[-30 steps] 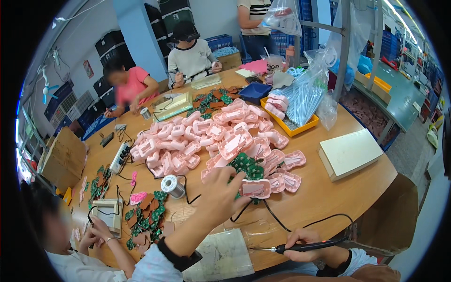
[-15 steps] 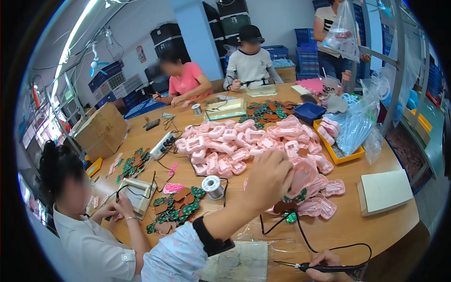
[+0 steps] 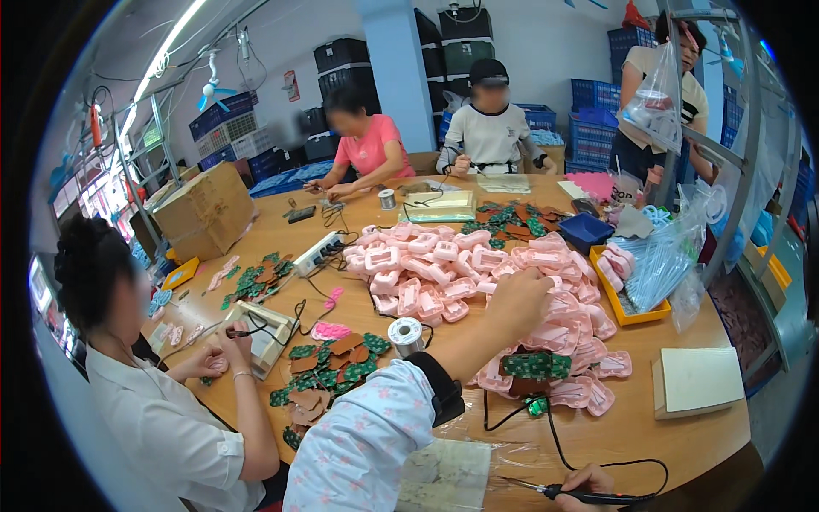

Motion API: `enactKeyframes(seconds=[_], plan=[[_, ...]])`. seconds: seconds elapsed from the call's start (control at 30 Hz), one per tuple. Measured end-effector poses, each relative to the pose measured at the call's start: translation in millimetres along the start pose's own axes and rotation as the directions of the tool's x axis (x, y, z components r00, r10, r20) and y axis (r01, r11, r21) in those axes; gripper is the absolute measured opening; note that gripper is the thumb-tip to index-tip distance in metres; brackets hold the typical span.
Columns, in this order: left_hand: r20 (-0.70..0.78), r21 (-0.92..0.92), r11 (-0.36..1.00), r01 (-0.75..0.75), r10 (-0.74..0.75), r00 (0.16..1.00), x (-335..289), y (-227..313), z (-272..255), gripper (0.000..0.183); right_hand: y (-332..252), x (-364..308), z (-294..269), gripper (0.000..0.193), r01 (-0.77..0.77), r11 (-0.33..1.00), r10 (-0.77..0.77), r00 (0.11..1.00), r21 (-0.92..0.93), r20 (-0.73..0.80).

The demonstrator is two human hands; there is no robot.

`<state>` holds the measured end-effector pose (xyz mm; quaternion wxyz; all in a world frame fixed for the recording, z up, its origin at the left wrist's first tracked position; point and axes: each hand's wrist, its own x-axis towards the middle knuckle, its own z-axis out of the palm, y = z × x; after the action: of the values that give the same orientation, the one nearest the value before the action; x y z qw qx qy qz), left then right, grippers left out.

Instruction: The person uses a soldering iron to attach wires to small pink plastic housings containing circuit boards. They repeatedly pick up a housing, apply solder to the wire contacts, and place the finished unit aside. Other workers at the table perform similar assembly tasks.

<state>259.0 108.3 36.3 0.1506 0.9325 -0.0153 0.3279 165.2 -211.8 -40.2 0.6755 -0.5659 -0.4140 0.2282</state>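
My left hand (image 3: 520, 303), its fingers curled, reaches over the right side of a heap of pink plastic shells (image 3: 418, 260). Its fingertips are among the shells, and whatever they pinch is hidden. Below that hand, a green circuit board (image 3: 536, 365) lies on shells at the heap's near edge. My right hand (image 3: 589, 485), low at the right, is closed around the black handle of a soldering iron (image 3: 610, 497). The iron's thin tip points left, just above the table, near a pale mat (image 3: 445, 474).
A solder spool (image 3: 406, 335) stands beside green and brown circuit boards (image 3: 333, 371). At right are a yellow tray (image 3: 644, 317) and a cream block (image 3: 698, 381). The iron's black cord loops across the table. A co-worker (image 3: 171, 384) sits close on the left; others are beyond.
My left hand, earlier with a large pink shell at its fingers, is now lower against the heap. The green board shows more fully. My right hand still grips the iron; the view has shifted.
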Motion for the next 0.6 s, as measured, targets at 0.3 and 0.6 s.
enactKeyframes(seconds=[0.3,0.6], plan=[[-0.094,-0.102,0.991,-0.084,0.075,0.993,-48,36,-64,0.024,-6,1,2,0.017,-0.045,0.999,0.045,0.999,0.007,-0.018],[-0.387,0.086,0.995,0.047,-0.010,0.922,-150,95,-182,0.025,-3,4,5,0.016,-0.108,0.990,0.111,0.993,0.086,-0.030]])
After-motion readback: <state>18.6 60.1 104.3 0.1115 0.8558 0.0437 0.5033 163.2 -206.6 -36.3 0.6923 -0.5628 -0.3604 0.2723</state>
